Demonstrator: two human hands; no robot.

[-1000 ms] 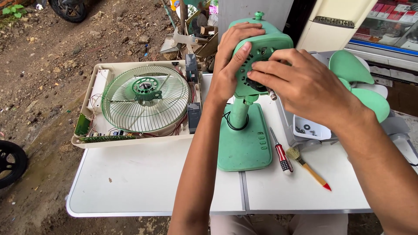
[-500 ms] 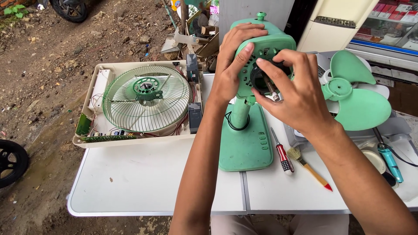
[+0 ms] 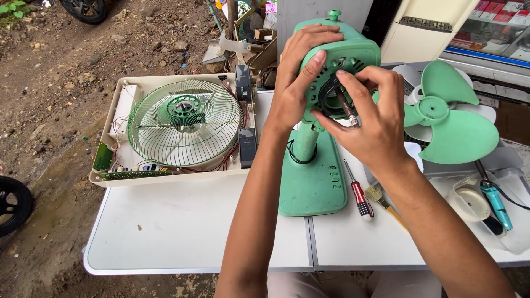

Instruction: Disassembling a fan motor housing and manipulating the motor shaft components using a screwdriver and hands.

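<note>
A white folding table (image 3: 182,232) stood on bare dirt. On it rose the green fan motor housing (image 3: 353,58); the left hand (image 3: 301,83) clasped its side, the right hand (image 3: 367,121) apparently pinched its metal shaft (image 3: 346,110).

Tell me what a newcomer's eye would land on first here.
The green fan body standing mid-table, its motor head gripped by the left hand while the right hand pinches the shaft at its centre. To the right lies the loose green blade; to the left, a wire grille rests in a white tray.
</note>
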